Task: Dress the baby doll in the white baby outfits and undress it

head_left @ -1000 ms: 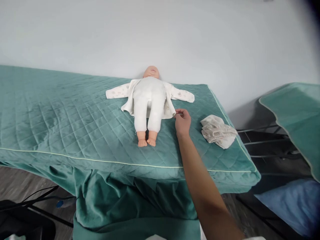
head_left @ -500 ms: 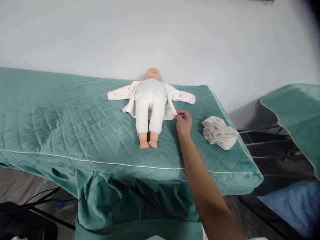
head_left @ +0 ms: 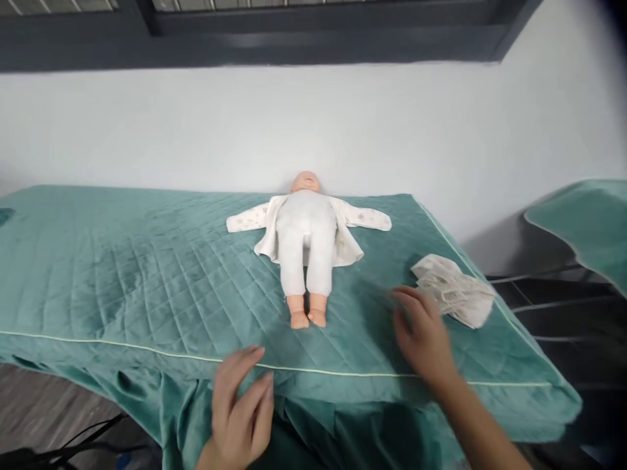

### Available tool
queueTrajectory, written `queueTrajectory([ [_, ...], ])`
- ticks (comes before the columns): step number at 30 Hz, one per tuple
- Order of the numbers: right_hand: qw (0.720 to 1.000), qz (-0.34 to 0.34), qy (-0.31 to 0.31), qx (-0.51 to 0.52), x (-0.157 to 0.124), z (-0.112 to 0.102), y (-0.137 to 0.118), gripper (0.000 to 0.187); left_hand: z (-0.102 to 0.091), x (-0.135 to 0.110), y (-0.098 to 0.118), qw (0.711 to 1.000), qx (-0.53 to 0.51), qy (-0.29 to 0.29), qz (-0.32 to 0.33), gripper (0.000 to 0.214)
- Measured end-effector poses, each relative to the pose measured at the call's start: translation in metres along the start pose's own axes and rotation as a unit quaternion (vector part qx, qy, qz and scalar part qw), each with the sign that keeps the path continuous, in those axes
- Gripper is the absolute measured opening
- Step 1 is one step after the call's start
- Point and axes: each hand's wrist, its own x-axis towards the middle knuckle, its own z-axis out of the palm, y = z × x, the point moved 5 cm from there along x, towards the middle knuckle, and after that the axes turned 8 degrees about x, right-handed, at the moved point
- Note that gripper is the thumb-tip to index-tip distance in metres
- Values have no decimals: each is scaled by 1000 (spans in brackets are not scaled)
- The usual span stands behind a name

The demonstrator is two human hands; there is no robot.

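A baby doll in white lies on its back on the teal quilted bed, head towards the wall. An open white jacket is spread under it, sleeves out to both sides. My right hand hovers over the bed right of the doll's feet, fingers spread and holding nothing, close to a folded cream cloth. My left hand is raised at the bed's near edge, fingers open and holding nothing.
A pale wall rises right behind the bed, with a dark window frame above it. Another teal-covered surface stands at the right, across a dark gap. Cables lie on the wooden floor at lower left.
My right hand let go of the jacket's edge and drew back towards me. My left hand came into view at the near edge. The camera tilted up, showing the window frame.
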Motion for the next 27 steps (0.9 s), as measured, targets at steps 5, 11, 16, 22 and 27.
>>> queueTrajectory([
  [5,962,-11,18,-271,-16,-68,50,45,54,21,-57,989,-46,-57,-127,24],
  [11,919,100,-58,-376,7,-81,88,44,89,48,-76,961,-81,-167,-207,25],
  [16,912,95,-138,-375,32,-63,91,35,95,57,-73,965,-40,-209,-150,21],
  [22,920,211,-204,-259,28,-47,57,23,90,48,-72,958,-90,-200,-185,21],
  [27,951,253,-179,12,18,-35,-25,20,63,56,-49,907,-245,-212,-270,23],
])
